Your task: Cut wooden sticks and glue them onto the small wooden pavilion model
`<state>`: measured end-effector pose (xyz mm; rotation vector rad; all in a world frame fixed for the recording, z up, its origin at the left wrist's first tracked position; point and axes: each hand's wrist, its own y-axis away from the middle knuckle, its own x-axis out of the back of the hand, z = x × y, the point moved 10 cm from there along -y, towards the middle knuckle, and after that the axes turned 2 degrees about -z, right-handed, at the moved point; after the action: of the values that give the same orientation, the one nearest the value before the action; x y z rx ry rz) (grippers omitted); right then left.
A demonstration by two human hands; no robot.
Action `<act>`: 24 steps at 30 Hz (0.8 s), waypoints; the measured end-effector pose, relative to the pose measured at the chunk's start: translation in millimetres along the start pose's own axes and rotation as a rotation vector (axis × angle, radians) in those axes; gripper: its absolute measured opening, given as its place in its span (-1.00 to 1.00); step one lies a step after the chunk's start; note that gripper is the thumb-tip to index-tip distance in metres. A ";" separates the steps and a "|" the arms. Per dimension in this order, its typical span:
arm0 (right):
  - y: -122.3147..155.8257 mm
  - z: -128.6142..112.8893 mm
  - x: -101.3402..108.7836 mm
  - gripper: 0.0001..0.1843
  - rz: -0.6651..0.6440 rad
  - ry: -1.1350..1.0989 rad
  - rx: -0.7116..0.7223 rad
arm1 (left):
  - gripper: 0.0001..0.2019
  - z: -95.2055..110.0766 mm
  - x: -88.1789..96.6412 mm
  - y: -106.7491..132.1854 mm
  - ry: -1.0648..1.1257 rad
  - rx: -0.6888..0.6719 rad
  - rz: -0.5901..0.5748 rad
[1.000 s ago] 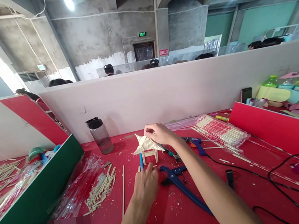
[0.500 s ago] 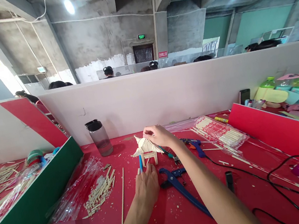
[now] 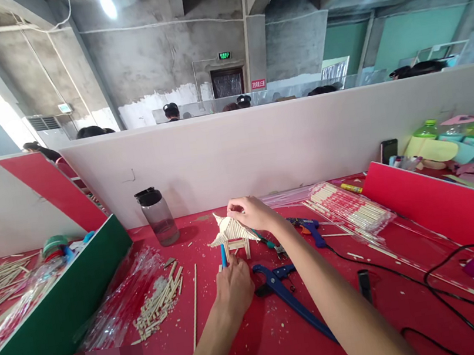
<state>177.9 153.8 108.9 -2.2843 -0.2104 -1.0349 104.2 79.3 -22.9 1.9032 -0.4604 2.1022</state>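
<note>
small pavilion model of pale wooden sticks [image 3: 233,238]: upright on the red tabletop [image 3: 279,337], between the two hands. right hand [image 3: 251,214]: fingers pressed together, pinching the roof from above. left hand [image 3: 234,287]: fingers bunched at the model's base, beside a slim blue tool [image 3: 223,256]; whether they grip it cannot be told. blue-handled cutters [image 3: 285,292]: flat, just right of the left fingers. clear bottle with dark lid [image 3: 158,216]: well left of them.

The red bench [image 3: 270,338] carries a pale cream stick-built pavilion model [image 3: 230,232] at frame centre, blue-handled metal cutters [image 3: 289,299] below it, a smoky grey plastic bottle with black lid [image 3: 158,218] left, and a green divider board [image 3: 60,305] at lower left.
</note>
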 end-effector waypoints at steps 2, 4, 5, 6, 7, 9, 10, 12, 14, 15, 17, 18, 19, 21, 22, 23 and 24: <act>0.0 0.4 -0.1 -0.86 0.002 -0.002 -0.001 | -0.74 -0.1 2.0 -1.4 -0.049 0.020 -0.014; -0.2 1.2 -0.2 -0.86 0.001 -0.006 -0.006 | -0.74 3.1 5.1 -3.0 -0.063 0.005 -0.031; -0.3 1.6 -0.3 -0.87 0.001 -0.007 -0.008 | -0.73 4.3 6.6 -3.6 -0.058 -0.003 -0.041; -0.4 1.9 -0.6 -0.87 -0.001 -0.007 -0.008 | -0.71 4.4 7.5 -4.0 -0.055 -0.001 -0.053; -0.5 2.0 -0.7 -0.87 -0.003 -0.007 -0.008 | -0.70 3.8 7.8 -4.0 -0.057 0.006 -0.065; -0.5 2.0 -1.0 -0.86 -0.005 -0.010 -0.003 | -0.68 2.2 7.2 -3.3 -0.075 0.027 -0.076; -0.4 1.8 -1.1 -0.86 -0.006 -0.011 0.000 | -0.67 1.6 7.1 -2.7 -0.092 0.037 -0.069; -0.1 1.4 -1.1 -0.86 -0.006 -0.012 0.004 | -0.64 3.1 6.4 -1.6 -0.122 0.039 -0.045; 0.2 1.1 -0.7 -0.86 -0.003 -0.009 0.003 | -0.62 6.8 4.8 -1.7 -0.131 0.024 -0.029; 0.3 1.0 -0.5 -0.87 -0.001 -0.007 0.002 | -0.61 8.7 4.2 -2.3 -0.130 0.015 -0.024; 0.4 0.6 -0.2 -0.86 0.001 -0.004 0.002 | -0.60 10.2 3.8 -4.5 -0.124 0.014 -0.023; 0.3 0.4 -0.2 -0.86 0.001 -0.004 0.001 | -0.60 9.4 4.2 -5.8 -0.120 0.025 -0.022; 0.3 0.4 -0.2 -0.85 0.000 -0.004 0.001 | -0.59 8.3 4.7 -7.1 -0.113 0.037 -0.021; 0.1 0.8 -0.1 -0.85 0.000 -0.005 -0.002 | -0.57 6.2 5.6 -9.1 -0.095 0.053 -0.020; 0.1 1.1 0.1 -0.85 0.002 -0.005 -0.004 | -0.56 5.1 6.2 -9.9 -0.088 0.059 -0.015; 0.0 1.2 0.2 -0.85 0.002 -0.004 -0.004 | -0.54 4.1 6.6 -10.6 -0.086 0.063 -0.010; 0.0 1.2 0.2 -0.85 0.001 -0.003 -0.004 | -0.52 3.0 6.5 -11.2 -0.087 0.068 -0.007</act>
<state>178.8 154.5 108.5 -2.2890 -0.2081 -1.0322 110.7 88.3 -15.5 2.0376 -0.4047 2.0621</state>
